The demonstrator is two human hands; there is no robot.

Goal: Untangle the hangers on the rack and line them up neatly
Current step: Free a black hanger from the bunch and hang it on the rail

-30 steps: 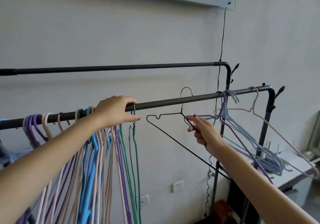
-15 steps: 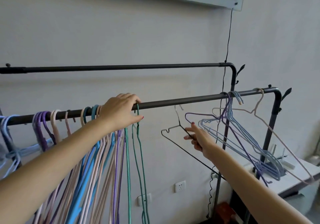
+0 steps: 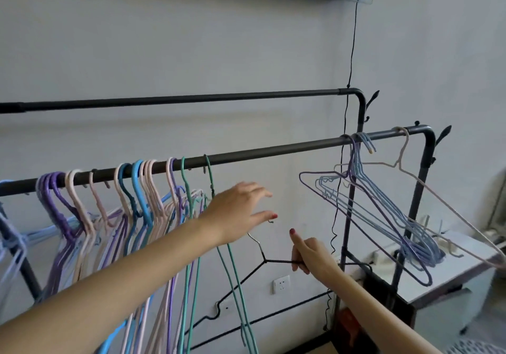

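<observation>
Well, the black wire hanger [image 3: 247, 274] is off the rail altogether, held below it in the open stretch between the two bunches, its neck tipped up toward the left and its bottom wire slanting down across the wall behind. The right hand [image 3: 309, 253] has it pinched on the upper arm just right of the neck, fingers curled round the wire, forefinger sticking up with a red nail. The left hand [image 3: 238, 212] is spread loose beside it, fingers apart and clasping nothing, the thumb tip right by the hanger's hook end; whether it actually touches the wire I can't tell. Just left of that hand two green hangers [image 3: 208, 189] hang from the front rail [image 3: 273, 151], and beyond them, toward the rail's left end, a packed row of pink, blue and purple hangers [image 3: 131, 197]. Near the rail's right end a bunch of blue and purple hangers [image 3: 383, 216] sits tilted and tangled together, with one pale hanger [image 3: 405, 167] hooked close to the corner bend. A second, higher rail [image 3: 191, 99] runs behind, a thin black cord [image 3: 353, 52] drops down the wall, and a white socket [image 3: 282, 284] sits low on it.
</observation>
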